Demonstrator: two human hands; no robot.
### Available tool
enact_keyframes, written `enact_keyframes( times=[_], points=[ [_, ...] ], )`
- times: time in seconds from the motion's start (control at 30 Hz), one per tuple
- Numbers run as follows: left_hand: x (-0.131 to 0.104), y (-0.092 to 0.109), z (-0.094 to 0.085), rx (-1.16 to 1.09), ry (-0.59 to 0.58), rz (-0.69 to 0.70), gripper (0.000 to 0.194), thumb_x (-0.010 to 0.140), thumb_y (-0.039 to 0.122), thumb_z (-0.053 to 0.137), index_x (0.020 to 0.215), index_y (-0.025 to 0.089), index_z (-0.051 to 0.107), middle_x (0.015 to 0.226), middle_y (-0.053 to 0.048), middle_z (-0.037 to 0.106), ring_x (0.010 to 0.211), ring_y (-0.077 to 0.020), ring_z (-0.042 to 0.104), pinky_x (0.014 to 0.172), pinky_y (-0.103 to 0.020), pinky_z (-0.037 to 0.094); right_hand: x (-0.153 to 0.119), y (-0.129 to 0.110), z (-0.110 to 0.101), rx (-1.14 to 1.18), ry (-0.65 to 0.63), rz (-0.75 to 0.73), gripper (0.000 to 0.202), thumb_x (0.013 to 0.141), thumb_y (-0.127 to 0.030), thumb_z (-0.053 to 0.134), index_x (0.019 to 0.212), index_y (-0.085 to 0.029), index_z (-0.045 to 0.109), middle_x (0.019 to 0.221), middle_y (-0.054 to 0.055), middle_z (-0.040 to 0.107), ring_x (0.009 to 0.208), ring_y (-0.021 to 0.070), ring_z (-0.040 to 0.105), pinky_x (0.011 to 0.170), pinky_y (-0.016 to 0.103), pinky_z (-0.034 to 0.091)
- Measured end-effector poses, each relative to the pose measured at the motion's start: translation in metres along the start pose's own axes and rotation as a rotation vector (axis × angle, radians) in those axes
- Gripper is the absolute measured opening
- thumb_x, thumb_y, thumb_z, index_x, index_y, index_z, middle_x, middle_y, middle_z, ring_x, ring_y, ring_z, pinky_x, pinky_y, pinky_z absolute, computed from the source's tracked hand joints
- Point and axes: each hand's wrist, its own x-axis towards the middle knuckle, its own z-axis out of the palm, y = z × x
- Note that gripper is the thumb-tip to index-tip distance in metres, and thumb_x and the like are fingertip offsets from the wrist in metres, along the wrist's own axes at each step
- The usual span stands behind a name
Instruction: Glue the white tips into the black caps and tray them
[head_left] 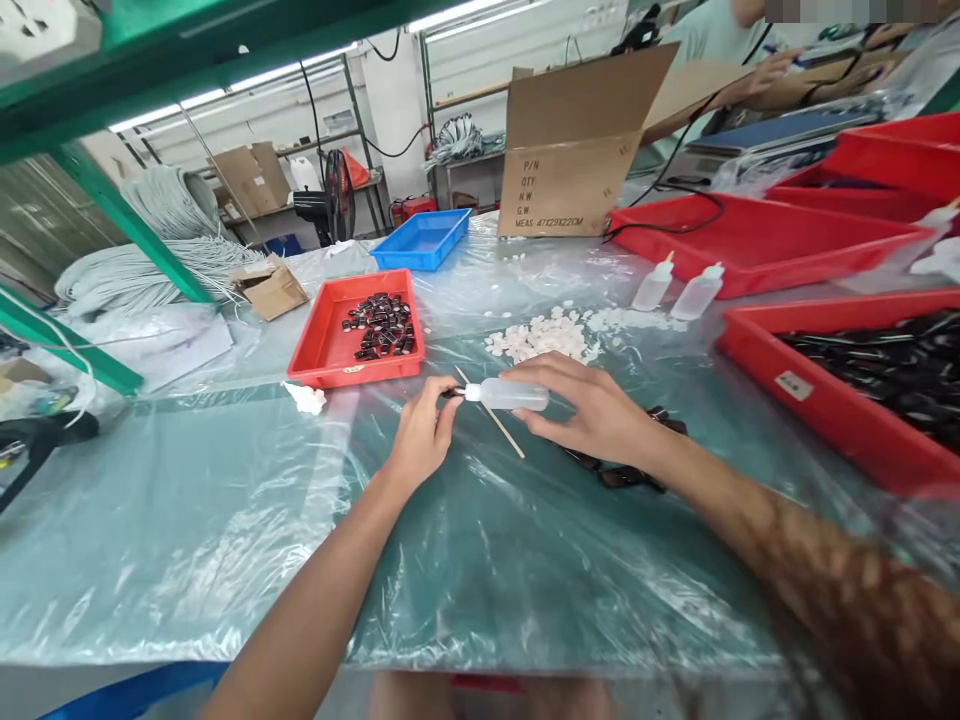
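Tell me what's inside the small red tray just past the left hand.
The small red tray holds a loose cluster of small dark parts toward its right side; the rest shows bare red floor. What lies beneath the pile is covered.

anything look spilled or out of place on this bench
Yes: small white pieces lie loose in a scattered heap on the plastic-covered table, outside any tray. Two squeeze bottles lie tipped over near the long red tray.

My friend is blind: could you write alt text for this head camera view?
A right hand holds a squeeze bottle, nozzle toward a small dark part pinched in the left hand, above a plastic-covered table.
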Motion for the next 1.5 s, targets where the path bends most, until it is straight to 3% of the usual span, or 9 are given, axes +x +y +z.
enact_keyframes(
  times=[0.23, 0.33, 0.43, 0.67, 0.83, 1.03, 1.23, 1.5],
  points=[
    [0.001, 0.004, -0.002, 0.031, 0.008, -0.017, 0.012, 0.109, 0.032, 0.055, 0.117, 0.025, 0.062, 0.109, -0.004, 0.081, 0.095, -0.0187, 0.079, 0.076, -0.026, 0.059, -0.002, -0.003, -0.003, -0.037, 0.047, -0.059, 0.037, 0.101, -0.029, 0.067, 0.139, -0.03, 0.067, 0.122, 0.01, 0.078, 0.111, 0.0294, 0.076, 0.093, 0.046, 0.066],
    [0.001, 0.006, -0.002, 0.025, -0.001, 0.002, 0.011, 0.109, 0.032, 0.057, 0.115, 0.025, 0.062, 0.105, -0.003, 0.082, 0.09, -0.017, 0.078, 0.069, -0.024, 0.057, -0.004, -0.003, -0.002, -0.067, 0.089, -0.023, 0.042, 0.098, -0.028, 0.072, 0.139, -0.028, 0.063, 0.116, 0.009, 0.079, 0.092, 0.0251, 0.076, 0.078, 0.039, 0.065],
    [0.001, 0.007, -0.002, 0.034, 0.003, 0.03, 0.009, 0.109, 0.03, 0.057, 0.113, 0.024, 0.063, 0.102, -0.003, 0.081, 0.085, -0.016, 0.077, 0.068, -0.023, 0.056, -0.004, -0.004, -0.001, -0.07, 0.122, -0.033, 0.034, 0.097, -0.023, 0.074, 0.129, -0.025, 0.064, 0.113, 0.009, 0.079, 0.075, 0.018, 0.069, 0.065, 0.032, 0.061],
    [0.0, 0.012, -0.003, 0.053, -0.028, 0.056, 0.008, 0.107, 0.023, 0.059, 0.112, 0.024, 0.066, 0.106, -0.002, 0.082, 0.086, -0.0155, 0.076, 0.067, -0.022, 0.055, -0.001, -0.012, 0.0, -0.074, 0.186, -0.203, 0.033, 0.096, -0.013, 0.072, 0.126, -0.025, 0.065, 0.113, 0.01, 0.075, 0.085, 0.0195, 0.072, 0.061, 0.03, 0.06],
    [0.0, 0.01, 0.0, 0.04, -0.01, 0.102, 0.01, 0.107, 0.02, 0.06, 0.112, 0.023, 0.068, 0.103, -0.002, 0.082, 0.082, -0.015, 0.075, 0.066, -0.022, 0.054, -0.001, -0.018, -0.003, -0.107, 0.178, -0.218, 0.032, 0.096, -0.012, 0.072, 0.124, -0.026, 0.068, 0.111, 0.009, 0.075, 0.09, 0.0211, 0.074, 0.066, 0.033, 0.062],
    [0.001, 0.008, -0.001, 0.042, 0.021, 0.161, 0.01, 0.107, 0.017, 0.061, 0.111, 0.022, 0.069, 0.107, -0.003, 0.085, 0.089, -0.0163, 0.079, 0.08, -0.025, 0.059, -0.002, -0.019, -0.003, -0.112, 0.174, -0.215, 0.029, 0.098, -0.014, 0.072, 0.123, -0.026, 0.07, 0.114, 0.01, 0.076, 0.092, 0.0205, 0.075, 0.066, 0.032, 0.063],
    [0.001, 0.008, -0.002, 0.05, 0.033, 0.177, 0.011, 0.108, 0.018, 0.061, 0.112, 0.022, 0.07, 0.107, -0.005, 0.085, 0.088, -0.017, 0.079, 0.08, -0.027, 0.06, -0.002, -0.02, -0.004, -0.124, 0.2, -0.237, 0.034, 0.097, -0.014, 0.073, 0.127, -0.031, 0.069, 0.112, 0.009, 0.075, 0.09, 0.0222, 0.076, 0.065, 0.034, 0.064],
    [0.0, 0.01, -0.003, 0.031, 0.057, 0.175, 0.014, 0.108, 0.019, 0.06, 0.114, 0.022, 0.071, 0.112, -0.007, 0.086, 0.1, -0.0218, 0.082, 0.088, -0.033, 0.064, -0.002, -0.022, -0.008, -0.145, 0.19, -0.305, 0.034, 0.096, -0.01, 0.073, 0.126, -0.024, 0.067, 0.114, 0.011, 0.071, 0.089, 0.0186, 0.074, 0.066, 0.029, 0.062]
  ],
)
